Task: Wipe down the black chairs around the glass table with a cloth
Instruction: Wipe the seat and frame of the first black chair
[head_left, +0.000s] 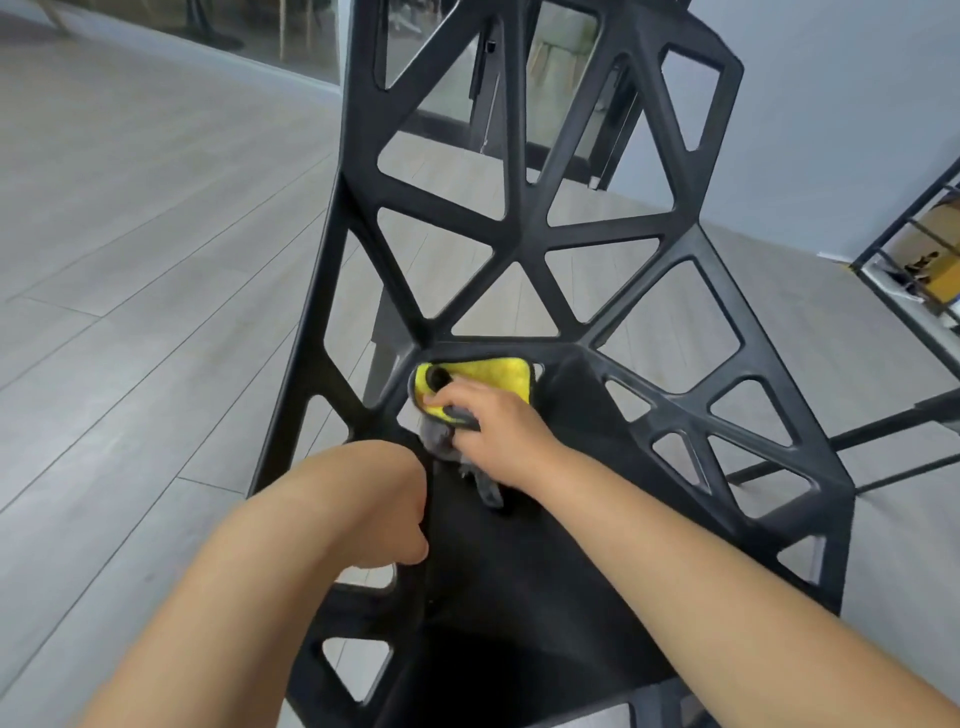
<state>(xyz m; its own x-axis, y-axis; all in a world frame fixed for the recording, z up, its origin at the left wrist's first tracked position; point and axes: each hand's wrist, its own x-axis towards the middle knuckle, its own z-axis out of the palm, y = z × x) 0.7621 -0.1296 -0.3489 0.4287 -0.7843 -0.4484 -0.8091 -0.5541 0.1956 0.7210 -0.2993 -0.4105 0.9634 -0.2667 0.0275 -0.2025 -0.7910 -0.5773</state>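
A black chair (524, 244) with a lattice of triangular openings fills the middle of the view, its back rising away from me and its solid seat below. A yellow and grey cloth (488, 376) lies bunched at the rear of the seat, where seat and back meet. My right hand (496, 434) grips the cloth and presses it into that corner, with a grey tail hanging toward me. My left hand (400, 512) holds the seat's left edge, its fingers curled under the rim and hidden.
Grey plank floor (130, 270) spreads to the left and behind the chair. A black metal frame with yellow items (930, 260) stands at the right edge. Thin black legs (883, 431) cross the floor at right. Glass panels (561, 78) and a pale wall lie beyond.
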